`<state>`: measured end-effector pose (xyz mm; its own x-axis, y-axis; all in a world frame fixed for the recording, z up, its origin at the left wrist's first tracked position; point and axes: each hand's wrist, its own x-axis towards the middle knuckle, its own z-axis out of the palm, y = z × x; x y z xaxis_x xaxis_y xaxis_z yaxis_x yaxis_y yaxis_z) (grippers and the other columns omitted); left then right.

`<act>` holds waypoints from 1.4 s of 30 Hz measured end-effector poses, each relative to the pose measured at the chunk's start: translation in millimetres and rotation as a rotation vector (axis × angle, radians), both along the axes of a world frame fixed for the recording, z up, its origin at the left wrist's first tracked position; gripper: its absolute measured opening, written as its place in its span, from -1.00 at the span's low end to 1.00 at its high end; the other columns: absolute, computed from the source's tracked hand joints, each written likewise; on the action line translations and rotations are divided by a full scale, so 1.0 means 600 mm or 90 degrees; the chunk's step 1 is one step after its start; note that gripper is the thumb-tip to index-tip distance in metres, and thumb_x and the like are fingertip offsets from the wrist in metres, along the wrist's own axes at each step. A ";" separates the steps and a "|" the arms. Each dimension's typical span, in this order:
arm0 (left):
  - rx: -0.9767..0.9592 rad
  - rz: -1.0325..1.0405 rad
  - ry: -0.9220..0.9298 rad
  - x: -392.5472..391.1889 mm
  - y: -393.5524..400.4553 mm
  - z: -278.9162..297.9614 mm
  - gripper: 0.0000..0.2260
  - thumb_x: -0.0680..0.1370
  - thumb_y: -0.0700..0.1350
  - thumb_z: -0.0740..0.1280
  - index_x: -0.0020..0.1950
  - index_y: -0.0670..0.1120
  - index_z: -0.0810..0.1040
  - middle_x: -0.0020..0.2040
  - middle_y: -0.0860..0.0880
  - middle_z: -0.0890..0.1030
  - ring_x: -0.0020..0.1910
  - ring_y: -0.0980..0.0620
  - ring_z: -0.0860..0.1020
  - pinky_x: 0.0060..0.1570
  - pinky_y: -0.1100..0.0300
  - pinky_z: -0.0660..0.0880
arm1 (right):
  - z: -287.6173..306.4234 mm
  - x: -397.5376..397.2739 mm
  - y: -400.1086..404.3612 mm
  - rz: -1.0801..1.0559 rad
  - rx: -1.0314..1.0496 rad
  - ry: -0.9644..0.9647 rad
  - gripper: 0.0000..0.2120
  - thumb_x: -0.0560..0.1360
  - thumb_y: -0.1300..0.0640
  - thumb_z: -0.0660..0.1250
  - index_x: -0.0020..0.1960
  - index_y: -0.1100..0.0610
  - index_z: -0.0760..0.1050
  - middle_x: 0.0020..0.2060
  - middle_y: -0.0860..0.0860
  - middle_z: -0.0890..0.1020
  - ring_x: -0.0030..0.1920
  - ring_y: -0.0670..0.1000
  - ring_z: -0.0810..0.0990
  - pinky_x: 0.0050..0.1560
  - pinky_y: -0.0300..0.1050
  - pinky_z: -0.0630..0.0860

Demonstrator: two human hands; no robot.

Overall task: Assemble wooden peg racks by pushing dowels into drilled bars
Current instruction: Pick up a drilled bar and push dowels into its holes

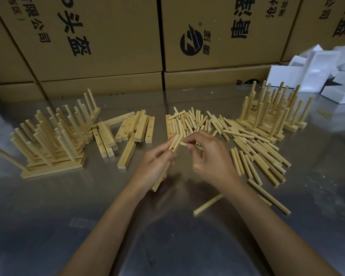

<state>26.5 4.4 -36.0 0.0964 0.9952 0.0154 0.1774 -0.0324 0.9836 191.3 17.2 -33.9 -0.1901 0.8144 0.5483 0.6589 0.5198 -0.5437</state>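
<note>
My left hand (154,166) grips a drilled wooden bar (174,142) held tilted above the metal table, a hole showing near its upper end. My right hand (207,154) pinches a dowel (183,144) whose tip points at that hole, just to the right of the bar. Most of the dowel is hidden by my fingers. Loose dowels (247,144) lie spread to the right. Loose drilled bars (135,126) lie in a pile to the left of centre.
Stacks of finished peg racks stand at the far left (48,140) and far right (273,114). Two stray dowels (207,204) lie near my right forearm. Cardboard boxes (108,36) wall the back, with white foam pieces (317,72) at the right.
</note>
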 end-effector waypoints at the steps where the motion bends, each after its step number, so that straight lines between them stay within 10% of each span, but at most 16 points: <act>1: 0.001 -0.004 -0.001 0.000 0.000 0.000 -0.58 0.66 -0.17 0.23 0.45 0.22 0.46 -0.23 -0.03 0.49 -0.38 0.15 0.40 -0.41 0.28 0.38 | 0.000 0.000 0.001 -0.001 -0.006 0.010 -0.84 0.55 0.31 0.32 0.07 0.14 0.61 -0.08 -0.10 0.56 -0.08 -0.15 0.53 -0.13 -0.46 0.37; 13: -0.006 -0.030 -0.025 0.000 0.003 -0.008 -0.57 0.65 -0.18 0.25 0.31 0.37 0.48 -0.29 0.03 0.50 -0.43 0.20 0.40 -0.43 0.29 0.37 | 0.000 -0.002 0.003 0.002 -0.297 0.329 -0.83 0.55 0.31 0.34 -0.04 0.07 0.63 -0.25 -0.03 0.66 -0.14 -0.14 0.61 -0.13 -0.32 0.43; 23: -0.033 -0.005 -0.042 -0.015 0.016 -0.010 -0.66 0.66 -0.06 0.29 0.33 0.33 0.51 -0.29 0.06 0.58 -0.42 0.18 0.47 -0.42 0.28 0.43 | 0.020 0.028 0.018 -0.023 -0.379 0.345 -0.91 0.58 0.09 0.37 0.00 -0.01 0.65 -0.15 -0.09 0.70 -0.19 -0.15 0.62 -0.17 -0.28 0.57; 27: -0.073 0.076 -0.118 -0.029 0.024 -0.012 -0.68 0.66 -0.05 0.28 0.38 0.24 0.50 -0.24 -0.02 0.60 -0.40 0.06 0.47 -0.39 0.18 0.45 | 0.027 0.095 0.026 -0.272 -0.251 0.058 -0.86 0.58 0.07 0.30 -0.10 0.06 0.61 -0.22 -0.08 0.62 -0.12 -0.02 0.58 -0.14 -0.10 0.43; 30: -0.092 0.105 -0.191 -0.034 0.028 -0.011 -0.71 0.66 -0.08 0.29 0.35 0.18 0.51 -0.26 -0.03 0.60 -0.40 0.04 0.47 -0.40 0.16 0.45 | 0.032 0.138 0.022 -0.366 -0.404 -0.163 -0.80 0.56 0.05 0.27 -0.13 0.13 0.58 -0.25 0.04 0.61 -0.16 0.10 0.58 -0.11 -0.06 0.46; 35: -0.105 0.106 -0.228 -0.040 0.031 -0.013 -0.79 0.66 -0.09 0.29 0.21 0.21 0.52 -0.30 0.00 0.60 -0.41 0.05 0.48 -0.40 0.18 0.44 | 0.047 0.149 0.020 -0.407 -0.503 -0.195 -0.83 0.50 0.03 0.33 -0.06 0.13 0.55 -0.13 0.08 0.60 -0.01 0.15 0.58 0.08 0.03 0.53; 42: -0.112 0.095 -0.234 -0.038 0.031 -0.015 -0.80 0.65 -0.08 0.30 0.22 0.19 0.52 -0.29 0.00 0.60 -0.41 0.05 0.49 -0.41 0.18 0.45 | 0.034 0.130 0.022 -0.408 -0.445 -0.253 -0.77 0.47 0.01 0.39 -0.26 0.13 0.49 -0.31 0.03 0.54 -0.26 0.07 0.52 -0.21 -0.11 0.38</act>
